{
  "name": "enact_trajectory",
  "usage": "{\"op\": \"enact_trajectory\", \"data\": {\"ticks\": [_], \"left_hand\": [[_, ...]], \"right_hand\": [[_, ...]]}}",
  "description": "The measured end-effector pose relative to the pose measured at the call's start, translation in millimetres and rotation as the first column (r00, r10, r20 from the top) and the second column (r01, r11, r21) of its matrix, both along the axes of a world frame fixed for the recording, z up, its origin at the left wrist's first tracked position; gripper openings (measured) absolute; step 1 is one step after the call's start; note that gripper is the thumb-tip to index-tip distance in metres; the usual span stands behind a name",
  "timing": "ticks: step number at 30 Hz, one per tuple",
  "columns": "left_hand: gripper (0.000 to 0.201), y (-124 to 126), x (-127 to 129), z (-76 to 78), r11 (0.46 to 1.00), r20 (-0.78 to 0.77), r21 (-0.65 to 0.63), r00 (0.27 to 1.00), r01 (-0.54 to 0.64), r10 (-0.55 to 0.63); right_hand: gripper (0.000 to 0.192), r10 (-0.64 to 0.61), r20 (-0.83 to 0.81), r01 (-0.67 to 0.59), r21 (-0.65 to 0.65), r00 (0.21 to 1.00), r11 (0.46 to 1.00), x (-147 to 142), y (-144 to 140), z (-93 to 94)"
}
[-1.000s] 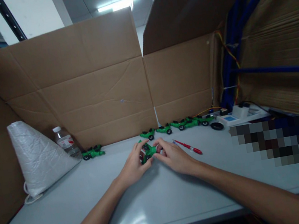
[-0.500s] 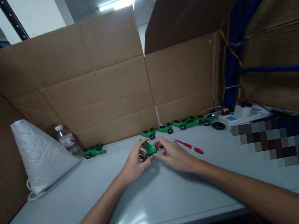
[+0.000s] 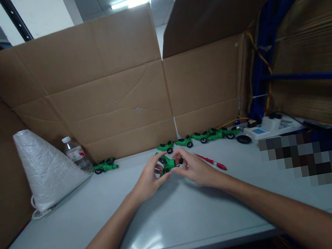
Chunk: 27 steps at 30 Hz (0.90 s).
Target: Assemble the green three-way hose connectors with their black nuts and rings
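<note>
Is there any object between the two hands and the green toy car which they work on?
No. The left hand and the right hand both grip the green toy car directly. The red pen lies beside the right hand.

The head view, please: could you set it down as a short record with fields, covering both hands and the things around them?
Left hand: left hand grips the green toy car
Right hand: right hand pinches the same car from the other side
Behind: row of green cars by the cardboard wall
Right of hands: red pen
Left side: white bag, water bottle, lone green car
Surface: grey table
</note>
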<state>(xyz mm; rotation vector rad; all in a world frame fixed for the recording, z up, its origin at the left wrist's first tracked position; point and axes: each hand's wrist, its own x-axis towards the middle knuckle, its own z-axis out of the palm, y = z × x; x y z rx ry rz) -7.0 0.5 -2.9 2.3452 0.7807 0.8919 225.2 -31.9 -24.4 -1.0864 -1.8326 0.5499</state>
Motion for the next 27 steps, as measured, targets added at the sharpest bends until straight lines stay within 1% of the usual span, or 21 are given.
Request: {"op": "enact_trajectory", "data": {"ticks": [1, 2, 4, 5, 6, 7, 8, 9, 10, 11, 12, 14, 15, 16, 18, 20, 21, 23, 25, 26, 27], "left_hand": [[0.066, 1, 0, -0.4, 1.000, 0.009, -0.007, 1.000, -0.001, 0.001], [0.067, 1, -1, -1.1, 1.000, 0.021, -0.016, 1.000, 0.002, -0.002], [0.068, 2, -1, -2.9, 0.999, 0.043, -0.048, 0.999, 0.015, -0.013], [0.068, 3, -1, -3.9, 0.997, 0.056, -0.077, 0.998, 0.023, -0.019], [0.069, 3, 0, -4.8, 0.993, 0.074, -0.116, 0.997, 0.031, -0.023], [0.069, 3, 1, -5.4, 0.986, 0.102, -0.162, 0.995, 0.040, -0.023], [0.068, 3, 2, -5.7, 0.976, 0.138, -0.214, 0.990, 0.051, -0.021], [0.067, 3, 3, -5.6, 0.961, 0.181, -0.269, 0.983, 0.068, -0.019], [0.066, 3, 3, -5.1, 0.941, 0.229, -0.327, 0.973, 0.089, -0.012], [0.065, 2, 4, -4.2, 0.916, 0.276, -0.385, 0.961, 0.112, -0.002], [0.065, 2, 5, -3.0, 0.887, 0.316, -0.441, 0.949, 0.133, 0.014], [0.068, 1, 5, 0.0, 0.827, 0.371, -0.536, 0.927, 0.168, 0.052], [0.069, 1, 5, 1.5, 0.801, 0.392, -0.570, 0.918, 0.185, 0.066], [0.070, 1, 5, 3.0, 0.776, 0.410, -0.595, 0.909, 0.207, 0.072], [0.067, 1, 4, 5.6, 0.734, 0.446, -0.627, 0.893, 0.261, 0.064], [0.060, 1, 3, 7.4, 0.704, 0.473, -0.643, 0.879, 0.301, 0.056], [0.056, 1, 3, 7.9, 0.699, 0.481, -0.645, 0.875, 0.309, 0.056], [0.052, 1, 4, 7.9, 0.712, 0.483, -0.634, 0.873, 0.303, 0.059], [0.050, 1, 5, 6.8, 0.753, 0.466, -0.602, 0.883, 0.266, 0.061], [0.050, 1, 5, 6.0, 0.784, 0.445, -0.576, 0.893, 0.232, 0.064], [0.050, 1, 5, 5.1, 0.820, 0.413, -0.542, 0.908, 0.186, 0.068]], "right_hand": [[0.034, 0.001, 0.022, -0.001, 0.022, 1.000, 1.000, 0, -1, 1.1], [0.030, 0.000, 0.040, -0.001, 0.027, 0.999, 1.000, 0, -2, 2.0], [0.018, -0.004, 0.062, 0.004, 0.001, 0.998, 1.000, 0, -3, 3.0], [0.022, 0.000, 0.070, 0.002, -0.020, 0.998, 1.000, 1, -3, 3.1], [0.031, 0.002, 0.077, 0.000, -0.035, 0.997, 0.999, 1, -2, 3.0], [0.037, -0.003, 0.085, 0.006, -0.038, 0.996, 0.999, 2, 0, 2.8], [0.039, -0.029, 0.092, 0.031, -0.023, 0.995, 0.999, 4, 2, 2.7], [0.036, -0.080, 0.100, 0.079, 0.009, 0.992, 0.997, 7, 4, 2.6], [0.029, -0.150, 0.106, 0.145, 0.054, 0.983, 0.988, 11, 7, 2.6], [0.022, -0.240, 0.121, 0.228, 0.109, 0.963, 0.968, 15, 9, 2.5], [0.021, -0.323, 0.137, 0.302, 0.156, 0.936, 0.941, 20, 12, 2.3], [0.022, -0.421, 0.170, 0.381, 0.226, 0.891, 0.897, 30, 18, 1.0], [0.023, -0.444, 0.197, 0.393, 0.251, 0.874, 0.885, 34, 20, -0.2], [0.022, -0.443, 0.253, 0.379, 0.265, 0.860, 0.887, 37, 22, -1.8], [0.020, -0.410, 0.366, 0.328, 0.268, 0.835, 0.906, 39, 24, -5.5], [0.018, -0.350, 0.449, 0.264, 0.244, 0.822, 0.933, 38, 23, -8.9], [0.017, -0.319, 0.474, 0.236, 0.226, 0.820, 0.945, 36, 22, -10.2], [0.011, -0.267, 0.512, 0.194, 0.192, 0.817, 0.962, 34, 19, -11.8], [0.004, -0.228, 0.546, 0.163, 0.165, 0.806, 0.973, 33, 17, -12.6], [0.002, -0.212, 0.560, 0.151, 0.155, 0.801, 0.976, 33, 16, -12.9], [0.005, -0.201, 0.569, 0.140, 0.150, 0.798, 0.979, 33, 15, -13.3]]}}
